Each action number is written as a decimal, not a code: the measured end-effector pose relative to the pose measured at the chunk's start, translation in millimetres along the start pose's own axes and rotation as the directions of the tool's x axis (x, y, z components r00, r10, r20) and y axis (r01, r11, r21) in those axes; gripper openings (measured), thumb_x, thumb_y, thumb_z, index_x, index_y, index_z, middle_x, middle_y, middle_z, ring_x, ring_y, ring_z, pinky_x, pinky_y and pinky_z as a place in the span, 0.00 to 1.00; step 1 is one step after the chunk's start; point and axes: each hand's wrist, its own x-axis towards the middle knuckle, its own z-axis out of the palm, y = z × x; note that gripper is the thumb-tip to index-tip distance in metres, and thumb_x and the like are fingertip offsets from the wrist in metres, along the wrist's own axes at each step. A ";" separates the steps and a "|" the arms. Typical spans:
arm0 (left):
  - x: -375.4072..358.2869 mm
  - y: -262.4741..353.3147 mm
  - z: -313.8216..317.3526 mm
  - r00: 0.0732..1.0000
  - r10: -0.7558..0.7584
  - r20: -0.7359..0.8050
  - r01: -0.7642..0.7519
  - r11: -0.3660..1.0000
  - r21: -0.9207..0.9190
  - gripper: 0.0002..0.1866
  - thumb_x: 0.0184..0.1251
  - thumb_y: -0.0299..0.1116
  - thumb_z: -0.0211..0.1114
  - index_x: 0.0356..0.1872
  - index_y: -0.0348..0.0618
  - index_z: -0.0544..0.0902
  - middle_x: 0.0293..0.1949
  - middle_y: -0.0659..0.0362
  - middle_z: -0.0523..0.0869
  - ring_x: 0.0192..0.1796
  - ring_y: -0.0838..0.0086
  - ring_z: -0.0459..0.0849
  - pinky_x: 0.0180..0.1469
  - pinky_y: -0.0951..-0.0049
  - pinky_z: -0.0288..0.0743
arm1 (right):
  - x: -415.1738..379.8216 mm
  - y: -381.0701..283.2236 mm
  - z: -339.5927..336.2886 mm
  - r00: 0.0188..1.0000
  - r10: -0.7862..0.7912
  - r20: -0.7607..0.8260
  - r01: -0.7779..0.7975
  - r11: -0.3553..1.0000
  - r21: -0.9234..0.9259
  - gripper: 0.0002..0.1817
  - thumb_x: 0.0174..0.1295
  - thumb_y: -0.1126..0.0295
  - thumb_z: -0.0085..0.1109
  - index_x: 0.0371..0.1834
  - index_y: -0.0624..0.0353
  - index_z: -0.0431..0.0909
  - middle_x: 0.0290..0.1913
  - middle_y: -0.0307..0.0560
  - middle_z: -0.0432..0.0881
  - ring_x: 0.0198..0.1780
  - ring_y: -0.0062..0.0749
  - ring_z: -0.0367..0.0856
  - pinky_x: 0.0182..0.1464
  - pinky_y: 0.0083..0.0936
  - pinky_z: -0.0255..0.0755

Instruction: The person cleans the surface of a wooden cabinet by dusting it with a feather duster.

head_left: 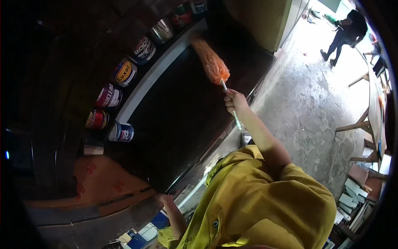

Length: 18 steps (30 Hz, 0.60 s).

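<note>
While its fluffy orange head lies against the dark flat panel point(178, 103), the orange feather duster with a thin white and pale green handle point(213, 64) stretches up and away from the person's right hand point(234, 101). Its head is long and tapering, bright orange at the thick end near the handle and duller toward the far tip, which reaches the pale strip edging the panel. The handle runs through the right hand, whose fingers are closed tightly around it, and a short length pokes out below the fist. The bare forearm leads back to a mustard-yellow shirt sleeve point(290, 174).

Left of the panel, a curved row of round paint cans with coloured labels point(124, 72) sits on a dark shelf, one of them a blue and white can point(121, 132) at the near end. The left hand point(166, 202) is low in the scene, at the near edge of the dark surface; whether it grips anything I cannot tell.

To the right spreads a grey concrete floor point(306, 108). Far off, another person in dark clothes point(346, 33) stands in bright light, and wooden trestles point(365, 120) stand along the right edge.
</note>
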 end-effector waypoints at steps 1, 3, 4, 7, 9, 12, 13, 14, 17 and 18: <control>-4.6 2.7 -0.3 0.998 -0.064 0.001 0.064 0.997 -0.031 0.47 0.57 0.76 0.40 0.66 0.49 0.70 0.69 0.60 0.70 0.70 0.59 0.64 0.70 0.55 0.57 | 5.3 1.4 4.4 0.992 -0.032 -0.123 0.039 0.998 0.051 0.06 0.74 0.66 0.44 0.46 0.49 0.73 0.21 0.28 0.62 0.15 0.10 0.51 0.14 0.12 0.42; -10.3 9.0 3.5 0.983 -0.185 0.007 0.185 0.978 -0.101 0.50 0.50 0.81 0.43 0.65 0.52 0.72 0.66 0.59 0.74 0.68 0.56 0.66 0.70 0.52 0.57 | -10.2 8.6 21.8 0.981 -0.148 -0.128 0.162 0.981 0.104 0.07 0.74 0.65 0.44 0.47 0.48 0.72 0.21 0.27 0.61 0.15 0.11 0.51 0.15 0.13 0.43; -15.1 12.8 4.4 0.969 -0.247 0.008 0.246 0.959 -0.139 0.52 0.47 0.83 0.45 0.64 0.54 0.73 0.65 0.59 0.76 0.68 0.54 0.68 0.70 0.50 0.57 | -27.7 7.7 34.4 0.979 -0.144 -0.146 0.166 0.975 0.146 0.07 0.74 0.65 0.44 0.48 0.47 0.72 0.20 0.27 0.61 0.15 0.11 0.52 0.15 0.14 0.43; -18.1 13.1 0.6 0.868 0.402 0.291 -0.468 0.470 0.748 0.44 0.52 0.77 0.52 0.56 0.49 0.78 0.54 0.59 0.82 0.49 0.58 0.78 0.48 0.52 0.71 | -39.2 -1.0 45.1 0.997 -0.028 -0.077 0.035 0.995 0.092 0.08 0.73 0.65 0.48 0.51 0.46 0.75 0.21 0.29 0.64 0.15 0.12 0.54 0.16 0.13 0.45; -20.8 16.5 6.0 0.656 0.449 0.606 -0.600 -0.176 0.780 0.40 0.55 0.74 0.55 0.53 0.47 0.80 0.48 0.59 0.85 0.40 0.60 0.83 0.37 0.53 0.77 | -0.7 -10.7 33.6 0.996 -0.078 -0.045 0.078 0.997 0.005 0.09 0.72 0.67 0.49 0.51 0.49 0.76 0.23 0.30 0.66 0.16 0.12 0.56 0.16 0.14 0.46; -19.5 38.9 19.1 0.708 0.467 0.530 -0.612 0.030 0.791 0.41 0.55 0.74 0.54 0.54 0.47 0.79 0.50 0.59 0.84 0.43 0.59 0.81 0.40 0.51 0.75 | 61.1 -19.0 14.8 0.996 -0.070 -0.052 0.072 0.997 0.028 0.13 0.71 0.70 0.50 0.55 0.54 0.77 0.23 0.32 0.69 0.17 0.13 0.58 0.16 0.14 0.50; -21.6 41.5 24.5 0.723 0.473 0.503 -0.612 0.099 0.785 0.41 0.55 0.74 0.53 0.55 0.47 0.79 0.50 0.58 0.84 0.44 0.59 0.81 0.41 0.51 0.74 | 66.4 -24.0 15.6 0.975 -0.168 -0.146 0.162 0.985 -0.051 0.15 0.70 0.71 0.50 0.58 0.55 0.76 0.24 0.33 0.71 0.17 0.13 0.59 0.17 0.15 0.52; -21.0 46.1 30.7 0.737 0.478 0.477 -0.610 0.166 0.775 0.42 0.55 0.74 0.52 0.55 0.47 0.78 0.51 0.58 0.84 0.45 0.59 0.80 0.42 0.50 0.73 | 70.3 -28.0 15.1 0.936 -0.268 -0.230 0.242 0.961 -0.137 0.17 0.69 0.72 0.50 0.60 0.56 0.76 0.25 0.34 0.73 0.17 0.14 0.60 0.17 0.15 0.54; -13.3 60.3 45.9 0.801 0.460 0.383 -0.568 0.383 0.728 0.43 0.56 0.75 0.51 0.57 0.47 0.77 0.52 0.57 0.83 0.48 0.58 0.78 0.45 0.49 0.71 | 37.6 -6.8 0.7 0.875 -0.454 -0.170 0.373 0.855 -0.360 0.23 0.68 0.72 0.50 0.68 0.54 0.71 0.27 0.31 0.75 0.22 0.13 0.66 0.23 0.14 0.62; -16.3 57.0 47.7 0.822 0.449 0.350 -0.547 0.454 0.704 0.43 0.56 0.75 0.50 0.58 0.47 0.76 0.53 0.57 0.83 0.49 0.57 0.78 0.46 0.48 0.70 | 21.4 12.7 -2.3 0.856 -0.491 -0.164 0.423 0.846 -0.324 0.24 0.68 0.71 0.52 0.69 0.53 0.70 0.28 0.31 0.75 0.22 0.13 0.67 0.24 0.14 0.62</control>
